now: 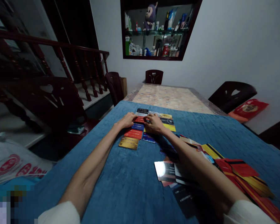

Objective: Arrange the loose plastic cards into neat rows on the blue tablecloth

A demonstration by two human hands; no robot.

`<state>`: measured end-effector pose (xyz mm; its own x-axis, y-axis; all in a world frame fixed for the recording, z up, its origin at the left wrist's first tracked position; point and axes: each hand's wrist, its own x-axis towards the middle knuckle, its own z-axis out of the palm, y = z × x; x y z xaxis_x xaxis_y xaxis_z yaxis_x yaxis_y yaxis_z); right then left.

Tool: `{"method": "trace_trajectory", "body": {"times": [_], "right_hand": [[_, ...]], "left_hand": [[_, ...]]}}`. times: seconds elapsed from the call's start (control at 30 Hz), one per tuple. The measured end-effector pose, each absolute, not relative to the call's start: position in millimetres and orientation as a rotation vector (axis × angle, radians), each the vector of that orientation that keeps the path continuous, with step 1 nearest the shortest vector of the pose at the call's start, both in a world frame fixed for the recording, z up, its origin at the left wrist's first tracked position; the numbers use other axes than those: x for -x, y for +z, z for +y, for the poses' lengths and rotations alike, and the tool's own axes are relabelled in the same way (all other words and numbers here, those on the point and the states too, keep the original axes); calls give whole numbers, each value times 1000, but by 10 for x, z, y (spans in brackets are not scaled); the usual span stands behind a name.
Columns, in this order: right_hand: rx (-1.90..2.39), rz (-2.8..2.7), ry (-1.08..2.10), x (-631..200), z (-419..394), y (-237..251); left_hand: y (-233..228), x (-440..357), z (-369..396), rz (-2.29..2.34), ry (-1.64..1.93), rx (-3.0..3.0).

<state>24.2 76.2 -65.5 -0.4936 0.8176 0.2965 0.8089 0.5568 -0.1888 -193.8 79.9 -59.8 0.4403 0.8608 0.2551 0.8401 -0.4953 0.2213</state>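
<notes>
The right hand [154, 123] hides part of the card columns [128, 143]; its forearm [198, 165] covers some loose cards [165, 171]. A thin, rectangular red card [140, 119] lies in the left column, on blue cloth [121, 183] over the worktop [165, 96]. The left hand [128, 120] and right stretch forward, fingers bent near its ends; whether they grip it, I cannot tell.

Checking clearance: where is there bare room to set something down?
Bare cloth lies between the forearms, nearer than the card rows and left of the loose cards. Another patch lies right of the rows, beyond the loose cards. Crowded: the rows, at the left hand and right hand, and around the right forearm.
</notes>
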Motion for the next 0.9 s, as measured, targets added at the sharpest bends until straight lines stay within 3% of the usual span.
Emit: {"method": "trace_trajectory", "body": {"times": [0.9], "right_hand": [[1469,-2514,26,-192,808,-734]], "left_hand": [[-718,1889,806,1646,420,-2602]]}}
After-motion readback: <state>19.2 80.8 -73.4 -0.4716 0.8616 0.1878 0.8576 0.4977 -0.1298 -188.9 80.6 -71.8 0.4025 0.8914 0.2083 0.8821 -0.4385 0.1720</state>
